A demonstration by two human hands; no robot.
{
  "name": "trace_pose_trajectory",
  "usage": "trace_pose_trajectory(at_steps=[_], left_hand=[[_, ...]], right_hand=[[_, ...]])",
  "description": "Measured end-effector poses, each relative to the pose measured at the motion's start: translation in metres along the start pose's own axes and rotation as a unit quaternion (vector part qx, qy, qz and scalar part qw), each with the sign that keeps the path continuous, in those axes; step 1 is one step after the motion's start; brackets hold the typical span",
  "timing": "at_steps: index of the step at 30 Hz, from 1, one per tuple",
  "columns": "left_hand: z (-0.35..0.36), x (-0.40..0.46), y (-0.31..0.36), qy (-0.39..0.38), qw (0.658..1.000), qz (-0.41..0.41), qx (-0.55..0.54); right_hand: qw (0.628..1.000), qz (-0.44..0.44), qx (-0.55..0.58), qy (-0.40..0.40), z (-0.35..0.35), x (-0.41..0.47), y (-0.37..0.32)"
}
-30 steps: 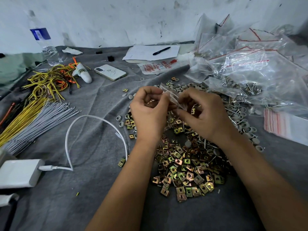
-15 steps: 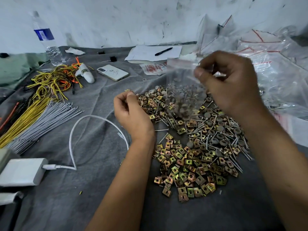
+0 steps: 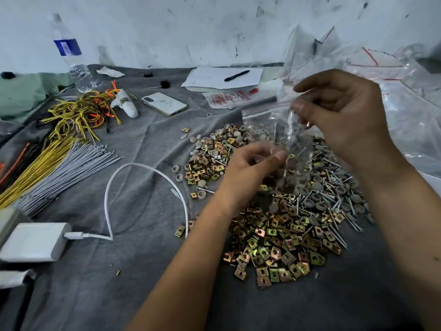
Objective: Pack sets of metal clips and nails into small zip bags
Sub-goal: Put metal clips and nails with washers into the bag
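A small clear zip bag (image 3: pixel 284 130) is held up in the middle right of the frame, above the piles. Its top edge is pinched by the right hand (image 3: pixel 343 115), with the thumb and fingers pressed together on the plastic. The left hand (image 3: pixel 253 168) is seen just below, in the middle, with its fingers curled at the lower part of the bag; it is blurred, so it cannot be told whether anything is held in it. A big heap of gold metal clips (image 3: pixel 274 244) is spread on the gray cloth (image 3: pixel 133 271) at the lower middle. Silver nails (image 3: pixel 334 201) are piled just beside them on the right.
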State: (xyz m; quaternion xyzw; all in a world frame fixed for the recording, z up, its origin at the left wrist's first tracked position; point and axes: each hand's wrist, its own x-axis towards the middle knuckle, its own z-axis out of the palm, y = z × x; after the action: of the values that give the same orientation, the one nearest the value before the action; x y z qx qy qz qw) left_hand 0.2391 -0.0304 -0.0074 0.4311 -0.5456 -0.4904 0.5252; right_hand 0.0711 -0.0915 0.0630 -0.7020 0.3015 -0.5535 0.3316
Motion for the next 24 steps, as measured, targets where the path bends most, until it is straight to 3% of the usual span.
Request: trace_pose_trajectory(at_steps=[7, 10, 13, 15, 20, 24], left_hand=[[0.0, 0.0, 0.0, -0.004, 1.0, -0.02, 0.014], [0.001, 0.002, -0.002, -0.007, 0.998, -0.055, 0.013], [0.0, 0.0, 0.0, -0.089, 0.987, -0.122, -0.052], [0.0, -0.001, 0.0, -0.103, 0.985, -0.127, -0.053], [-0.005, 0.008, -0.003, 0.112, 0.992, -0.027, -0.057], [-0.012, 0.008, -0.006, 0.129, 0.991, 0.031, 0.027]], right_hand=[[0.97, 0.182, 0.14, 0.076, -0.006, -0.02, 0.049], [0.959, 0.197, 0.165, 0.123, -0.006, -0.024, 0.058], [0.958, 0.183, 0.177, 0.131, -0.008, -0.025, 0.06], [0.967, 0.159, 0.164, 0.116, -0.007, -0.028, 0.059], [0.99, 0.081, 0.107, 0.037, 0.003, -0.035, 0.056], [0.998, 0.043, 0.025, -0.034, 0.013, -0.039, 0.055]])
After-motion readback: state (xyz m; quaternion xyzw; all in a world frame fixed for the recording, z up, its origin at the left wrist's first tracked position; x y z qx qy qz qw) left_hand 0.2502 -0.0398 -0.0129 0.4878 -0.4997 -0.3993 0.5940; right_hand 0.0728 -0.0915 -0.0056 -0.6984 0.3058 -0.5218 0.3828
